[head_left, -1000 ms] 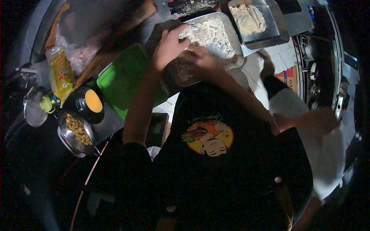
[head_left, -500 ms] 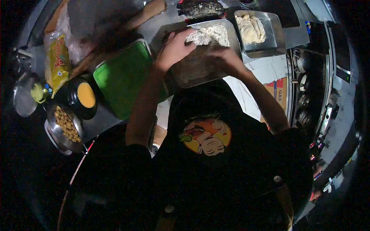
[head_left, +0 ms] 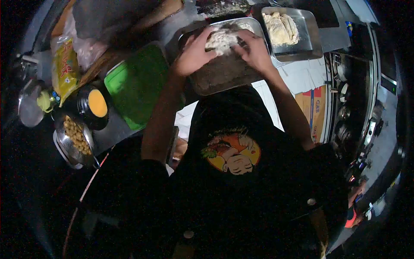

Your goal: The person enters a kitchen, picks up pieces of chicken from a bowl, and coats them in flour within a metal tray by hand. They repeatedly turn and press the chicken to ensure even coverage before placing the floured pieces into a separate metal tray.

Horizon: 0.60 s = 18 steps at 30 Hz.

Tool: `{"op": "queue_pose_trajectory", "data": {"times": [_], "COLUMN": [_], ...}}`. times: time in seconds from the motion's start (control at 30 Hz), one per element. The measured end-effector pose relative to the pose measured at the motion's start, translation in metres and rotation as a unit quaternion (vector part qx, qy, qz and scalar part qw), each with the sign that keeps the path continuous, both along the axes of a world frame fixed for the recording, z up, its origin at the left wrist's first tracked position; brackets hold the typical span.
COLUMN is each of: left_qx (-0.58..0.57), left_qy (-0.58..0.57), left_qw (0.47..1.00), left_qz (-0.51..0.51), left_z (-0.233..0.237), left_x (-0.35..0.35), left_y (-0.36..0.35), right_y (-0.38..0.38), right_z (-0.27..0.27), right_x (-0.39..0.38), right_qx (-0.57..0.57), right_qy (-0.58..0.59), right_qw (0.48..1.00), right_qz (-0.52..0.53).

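A metal tray lies in front of me with a floury white mass at its far side. On the left edge of that mass rests my left hand, its thumb apart from the fingers, which reach into the flour. From the right, my right hand touches the mass with bent fingers, thumb apart. Both hands press at its sides, and some fingertips are hidden or blurred. To the right, a second metal tray holds pale, flour-coated pieces.
A green tray sits at the left, beside a dark pot of orange-yellow liquid. Farther left are a yellow packet and a metal bowl with small brown pieces. A cardboard box stands below at the right.
My right hand has moved up and onto the right part of the floury mass. The mass is now bunched between both hands. My left hand stays at its left side.
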<state>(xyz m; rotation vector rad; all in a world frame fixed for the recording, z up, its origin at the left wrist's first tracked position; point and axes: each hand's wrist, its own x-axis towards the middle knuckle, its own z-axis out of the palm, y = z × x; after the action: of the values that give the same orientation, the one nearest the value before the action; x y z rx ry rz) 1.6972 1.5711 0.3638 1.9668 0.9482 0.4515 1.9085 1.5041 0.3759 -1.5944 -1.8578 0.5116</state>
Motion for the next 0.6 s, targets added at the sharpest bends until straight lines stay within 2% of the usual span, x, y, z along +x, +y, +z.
{"op": "queue_pose_trajectory", "data": {"times": [0.03, 0.07, 0.1, 0.13, 0.2, 0.23, 0.3, 0.37, 0.4, 0.47, 0.5, 0.53, 0.57, 0.6], "left_qx": [0.002, 0.065, 0.126, 0.125, 0.053, 0.054, 0.076, 0.087, 0.098, 0.12, 0.143, 0.146, 0.062, -0.023], "left_qy": [0.003, 0.04, 0.076, 0.076, 0.156, 0.154, 0.049, 0.03, 0.012, -0.003, -0.02, -0.023, -0.015, -0.005], "left_qw": [1.0, 0.997, 0.988, 0.988, 0.983, 0.983, 0.989, 0.989, 0.989, 0.986, 0.983, 0.983, 0.991, 0.993], "left_qz": [0.005, 0.022, 0.039, 0.044, 0.076, 0.079, 0.117, 0.113, 0.108, 0.112, 0.116, 0.112, 0.114, 0.116], "left_z": [-0.004, -0.011, -0.007, -0.003, 0.006, 0.003, -0.007, -0.011, -0.011, -0.01, -0.008, -0.003, 0.002, 0.003], "left_x": [-0.005, -0.009, -0.011, -0.009, -0.002, -0.001, 0.003, 0.001, -0.001, 0.0, 0.003, 0.007, 0.008, 0.007], "left_y": [-0.003, -0.008, -0.011, -0.014, -0.017, -0.016, -0.015, -0.013, -0.012, -0.011, -0.009, -0.007, -0.007, -0.007], "right_y": [-0.002, -0.004, -0.007, -0.009, -0.01, -0.01, -0.017, -0.029, -0.033, -0.049, -0.052, -0.05, -0.047, -0.042], "right_z": [0.009, 0.009, 0.008, 0.007, 0.005, 0.006, 0.014, 0.03, 0.028, 0.014, 0.003, -0.009, -0.017, -0.015], "right_x": [0.004, 0.006, 0.008, 0.009, 0.007, 0.006, 0.005, -0.003, -0.008, -0.02, -0.029, -0.043, -0.049, -0.05], "right_qx": [-0.053, -0.053, -0.094, -0.135, -0.136, -0.146, -0.157, -0.051, -0.049, -0.167, -0.167, -0.099, -0.031, -0.03], "right_qy": [0.011, 0.013, 0.029, 0.044, 0.077, 0.061, 0.041, -0.097, -0.097, -0.088, -0.09, -0.118, -0.144, -0.141], "right_qw": [0.998, 0.998, 0.994, 0.986, 0.984, 0.982, 0.98, 0.984, 0.984, 0.982, 0.982, 0.986, 0.982, 0.983], "right_qz": [-0.011, -0.005, -0.044, -0.083, -0.091, -0.102, -0.114, -0.139, -0.138, 0.007, 0.0, 0.059, 0.118, 0.116]}}
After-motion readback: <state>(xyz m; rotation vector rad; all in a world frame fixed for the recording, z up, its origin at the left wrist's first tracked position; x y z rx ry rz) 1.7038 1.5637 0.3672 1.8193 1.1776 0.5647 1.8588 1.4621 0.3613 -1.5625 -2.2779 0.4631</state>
